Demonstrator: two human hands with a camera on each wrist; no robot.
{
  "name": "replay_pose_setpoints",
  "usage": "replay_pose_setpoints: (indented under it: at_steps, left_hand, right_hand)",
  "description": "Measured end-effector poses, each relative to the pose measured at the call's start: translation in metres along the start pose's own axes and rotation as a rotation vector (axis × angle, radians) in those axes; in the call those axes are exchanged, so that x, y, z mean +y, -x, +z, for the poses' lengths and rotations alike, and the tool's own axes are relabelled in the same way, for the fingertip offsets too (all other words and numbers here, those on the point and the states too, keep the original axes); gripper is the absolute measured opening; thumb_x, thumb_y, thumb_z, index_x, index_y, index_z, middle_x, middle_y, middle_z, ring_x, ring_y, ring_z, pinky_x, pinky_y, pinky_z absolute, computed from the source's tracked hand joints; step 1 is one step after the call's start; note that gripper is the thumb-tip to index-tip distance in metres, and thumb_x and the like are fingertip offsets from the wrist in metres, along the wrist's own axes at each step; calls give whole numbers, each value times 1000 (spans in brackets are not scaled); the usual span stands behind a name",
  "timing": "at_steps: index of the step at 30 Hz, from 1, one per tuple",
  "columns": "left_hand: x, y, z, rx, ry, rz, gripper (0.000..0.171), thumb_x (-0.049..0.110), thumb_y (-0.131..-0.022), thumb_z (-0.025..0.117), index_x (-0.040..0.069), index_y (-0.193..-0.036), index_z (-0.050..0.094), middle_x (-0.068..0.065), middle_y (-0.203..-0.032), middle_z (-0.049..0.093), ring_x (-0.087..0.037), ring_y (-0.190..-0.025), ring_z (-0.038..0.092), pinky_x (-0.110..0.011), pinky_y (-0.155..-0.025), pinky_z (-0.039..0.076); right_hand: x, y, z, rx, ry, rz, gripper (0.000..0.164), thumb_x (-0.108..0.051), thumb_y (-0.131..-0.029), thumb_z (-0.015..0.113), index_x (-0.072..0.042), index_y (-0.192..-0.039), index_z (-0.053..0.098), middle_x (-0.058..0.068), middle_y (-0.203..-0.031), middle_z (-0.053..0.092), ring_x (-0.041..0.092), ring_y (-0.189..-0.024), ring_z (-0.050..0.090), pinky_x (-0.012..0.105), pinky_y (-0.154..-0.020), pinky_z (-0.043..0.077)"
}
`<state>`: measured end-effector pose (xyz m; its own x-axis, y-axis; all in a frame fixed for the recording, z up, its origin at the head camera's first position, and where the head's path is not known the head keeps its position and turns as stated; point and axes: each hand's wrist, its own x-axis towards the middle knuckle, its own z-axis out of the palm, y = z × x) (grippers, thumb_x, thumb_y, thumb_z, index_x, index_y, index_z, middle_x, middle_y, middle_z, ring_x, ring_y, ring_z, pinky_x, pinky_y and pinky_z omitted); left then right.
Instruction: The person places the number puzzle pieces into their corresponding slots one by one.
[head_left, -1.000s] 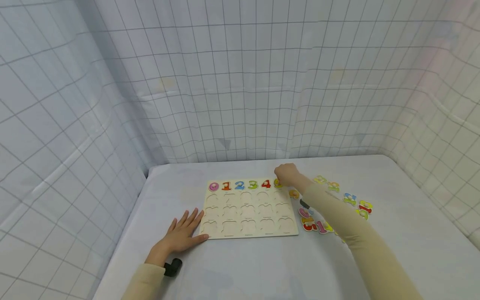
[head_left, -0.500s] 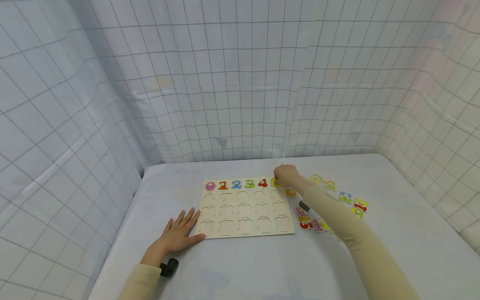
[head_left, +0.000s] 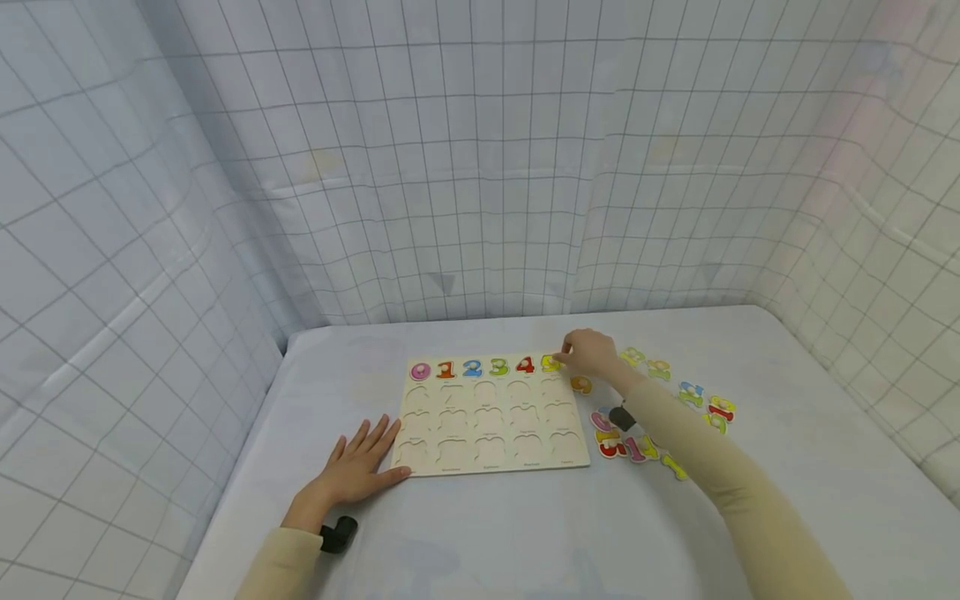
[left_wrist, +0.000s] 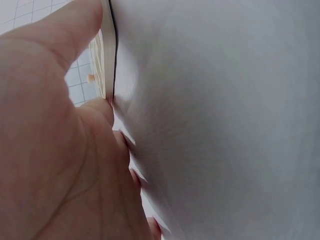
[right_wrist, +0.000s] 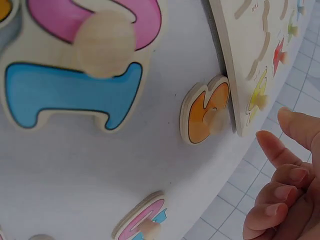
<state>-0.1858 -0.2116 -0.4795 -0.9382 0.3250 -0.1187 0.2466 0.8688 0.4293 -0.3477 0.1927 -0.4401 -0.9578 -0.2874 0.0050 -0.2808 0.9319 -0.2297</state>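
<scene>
Head: board [head_left: 471,423], left hand [head_left: 354,477] spread against board's left edge, 5 [head_left: 551,363] in board's far right corner, loose pieces [head_left: 611,446] right of board, left wrist: hand touching board, right wrist: right hand [right_wrist: 292,190] empty, thumb and forefinger parted, near 5.

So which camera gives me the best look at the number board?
The head view: it shows the number board almost whole, with number pieces 0 to 5 along the far row. The left wrist view catches mostly its edge; the right wrist view, a slanted, cropped end.
</scene>
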Motion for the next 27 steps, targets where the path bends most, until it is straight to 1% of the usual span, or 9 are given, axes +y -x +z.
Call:
replay_pose_setpoints:
  at_steps: [2,5,9,12,13,17,20,24,27]
  left_hand:
    - [-1,-1,0,2,7,1,87,59,-88,55,7,-151,24,-19,-155,16,-44,-139,5,-65,-104,-2]
    - [-7,-3,4,10,7,8,88,61,-88,53,10,-152,23,-17,-155,15,-43,-140,4,-64,-104,-4]
    - [-11,-3,6,18,1,8,90,65,-86,51,11,-152,22,-15,-156,15,-41,-141,3,-62,-105,-5]
    - [-6,-1,2,12,-7,-2,89,63,-87,52,10,-152,23,-16,-156,16,-42,-140,4,-63,-105,-3]
    - [-4,-1,1,10,-3,-4,88,61,-87,54,9,-151,24,-18,-155,16,-43,-140,5,-63,-105,-3]
    - [2,1,-4,-6,2,-12,86,57,-88,56,8,-151,24,-19,-155,16,-44,-140,5,-65,-104,-2]
    - [1,1,-2,-2,5,-8,86,56,-88,56,7,-151,24,-20,-154,17,-44,-139,6,-64,-104,-3]
    - [1,0,-2,-2,-4,-11,86,56,-88,56,7,-151,23,-19,-155,16,-44,-139,5,-64,-104,-2]
    - [1,0,-2,-2,-9,-13,86,57,-88,56,9,-151,23,-18,-155,16,-43,-140,5,-64,-105,-2]
  right_hand:
    - [4,3,-3,-13,-13,27,31,-40,-90,63,-10,-84,68,2,-78,63,17,-62,54,32,-54,45]
    - [8,8,-6,-63,-31,72,37,-43,-90,62,-7,-84,69,1,-72,62,17,-60,53,31,-52,44]
    - [11,13,-6,-138,-41,136,45,-45,-90,61,-1,-90,69,4,-74,62,18,-63,54,31,-55,45]
    - [11,17,-6,-176,-25,179,48,-47,-89,61,0,-93,67,5,-76,62,19,-66,54,31,-57,44]
    - [10,18,-5,-183,-22,187,48,-47,-89,61,0,-92,67,5,-76,61,19,-66,53,31,-57,43]
    - [7,25,-5,-195,2,214,44,-47,-89,63,-4,-79,62,4,-68,55,17,-61,47,29,-54,37]
    - [6,28,-4,-205,12,230,42,-46,-88,63,-8,-72,56,4,-66,51,17,-59,45,28,-53,34]
    - [5,30,-2,-217,7,253,41,-45,-88,63,-7,-76,55,5,-70,52,19,-64,47,30,-56,35]
    - [5,31,0,-214,3,264,41,-45,-88,62,-6,-77,56,5,-71,52,19,-64,47,30,-55,36]
